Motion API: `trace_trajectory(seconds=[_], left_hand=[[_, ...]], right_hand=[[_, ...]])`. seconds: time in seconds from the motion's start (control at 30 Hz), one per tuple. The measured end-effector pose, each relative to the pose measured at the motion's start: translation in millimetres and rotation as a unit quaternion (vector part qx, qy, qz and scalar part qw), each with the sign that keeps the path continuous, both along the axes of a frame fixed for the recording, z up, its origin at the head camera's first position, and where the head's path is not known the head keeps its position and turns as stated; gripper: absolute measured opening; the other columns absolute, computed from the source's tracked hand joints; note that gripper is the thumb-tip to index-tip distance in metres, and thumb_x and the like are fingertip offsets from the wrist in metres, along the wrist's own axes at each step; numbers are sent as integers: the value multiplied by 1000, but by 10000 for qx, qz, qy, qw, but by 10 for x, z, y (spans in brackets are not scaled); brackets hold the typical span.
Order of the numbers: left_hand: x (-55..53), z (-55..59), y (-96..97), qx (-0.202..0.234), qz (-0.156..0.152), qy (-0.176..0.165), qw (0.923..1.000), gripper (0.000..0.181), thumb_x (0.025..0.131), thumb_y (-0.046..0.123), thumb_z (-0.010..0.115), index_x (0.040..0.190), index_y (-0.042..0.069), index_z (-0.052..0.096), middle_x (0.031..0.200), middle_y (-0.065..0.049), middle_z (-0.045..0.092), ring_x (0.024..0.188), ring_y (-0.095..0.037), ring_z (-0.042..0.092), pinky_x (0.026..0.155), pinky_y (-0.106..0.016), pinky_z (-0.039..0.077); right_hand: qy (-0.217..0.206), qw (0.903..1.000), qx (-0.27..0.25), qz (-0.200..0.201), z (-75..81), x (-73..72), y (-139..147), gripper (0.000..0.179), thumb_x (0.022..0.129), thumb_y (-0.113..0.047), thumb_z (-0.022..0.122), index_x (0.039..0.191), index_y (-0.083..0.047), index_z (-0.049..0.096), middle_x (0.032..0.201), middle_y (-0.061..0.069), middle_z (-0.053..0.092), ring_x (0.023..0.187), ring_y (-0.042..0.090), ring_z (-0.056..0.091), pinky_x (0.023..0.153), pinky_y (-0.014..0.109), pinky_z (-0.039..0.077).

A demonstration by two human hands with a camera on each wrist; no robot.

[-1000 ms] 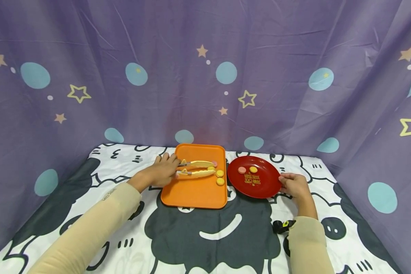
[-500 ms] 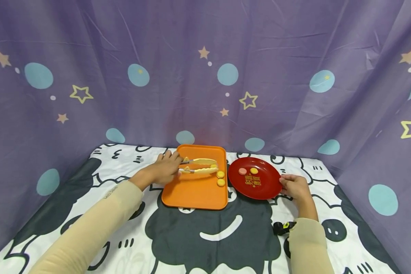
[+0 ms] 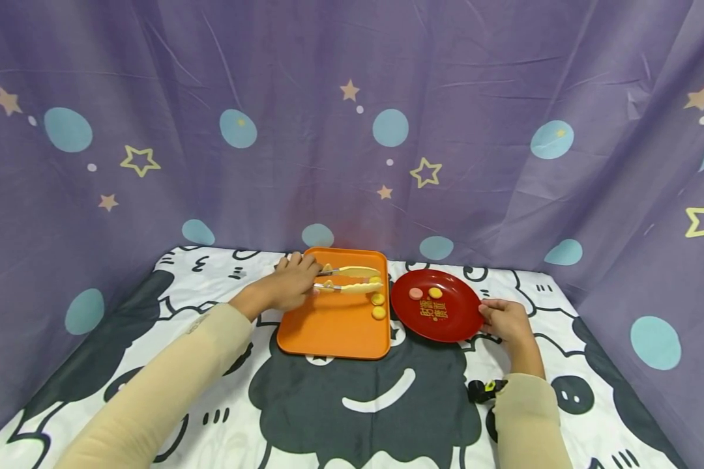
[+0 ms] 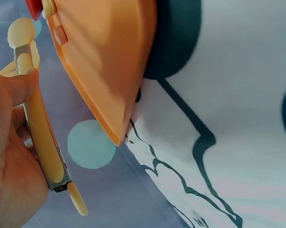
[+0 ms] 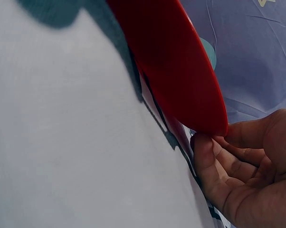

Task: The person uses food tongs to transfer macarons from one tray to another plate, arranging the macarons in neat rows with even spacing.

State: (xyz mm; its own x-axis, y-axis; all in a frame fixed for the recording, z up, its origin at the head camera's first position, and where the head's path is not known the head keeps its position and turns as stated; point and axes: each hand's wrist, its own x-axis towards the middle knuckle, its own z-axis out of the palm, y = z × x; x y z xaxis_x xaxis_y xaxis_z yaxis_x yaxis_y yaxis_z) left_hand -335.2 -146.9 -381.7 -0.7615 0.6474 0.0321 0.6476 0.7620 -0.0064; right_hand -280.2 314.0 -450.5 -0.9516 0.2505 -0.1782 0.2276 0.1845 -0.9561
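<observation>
In the head view my left hand (image 3: 293,281) holds a pair of tongs (image 3: 358,271) with cream-yellow arms, spread apart over the orange tray (image 3: 334,335). The left wrist view shows the thumb along the yellow handle (image 4: 44,137). Several small round yellow pieces (image 3: 378,299) lie along the tray's right side, near the tong tips. A small pinkish disc (image 4: 60,34) is on the tray as well. My right hand (image 3: 506,319) pinches the rim of a red plate (image 3: 460,309) between thumb and fingers. On that plate sit one pink disc (image 3: 415,294) and one yellow disc (image 3: 435,293).
Tray and plate stand side by side on a black-and-white cartoon cloth (image 3: 375,433). A purple curtain (image 3: 305,195) rises right behind the far edge. A black strap-like object (image 3: 478,390) is at the right cuff.
My left hand has moved the tongs slightly to the right, bringing the tips over the yellow pieces. The right hand keeps its pinch on the plate, which stays in place.
</observation>
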Motion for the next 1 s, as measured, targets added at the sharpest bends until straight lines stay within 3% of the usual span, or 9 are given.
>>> trace_trajectory(seconds=[0.3, 0.63, 1.0], left_hand=[[-70, 44, 146, 10, -102, 22, 9999, 46, 108, 32, 51, 144, 5, 48, 126, -9, 43, 104, -28, 32, 84, -42, 26], [-85, 124, 372, 7, -259, -107, 9996, 48, 109, 34, 47, 146, 4, 46, 136, -10, 39, 112, -27, 31, 92, -45, 25], [-71, 168, 671, -76, -413, 53, 9991, 31, 109, 34, 47, 131, 13, 51, 122, -4, 37, 103, -24, 30, 85, -40, 25]], right_hand=[[34, 10000, 59, 12, 25, 19, -17, 37, 102, -3, 57, 133, 15, 54, 104, 14, 67, 73, 12, 67, 68, 28, 59], [48, 10000, 32, 8, 5, 8, -2, 35, 102, -3, 58, 132, 16, 54, 95, 7, 67, 71, 12, 67, 66, 28, 59], [-18, 10000, 73, -36, 12, -6, -6, 34, 103, -4, 58, 131, 14, 56, 97, 9, 66, 73, 12, 67, 67, 28, 59]])
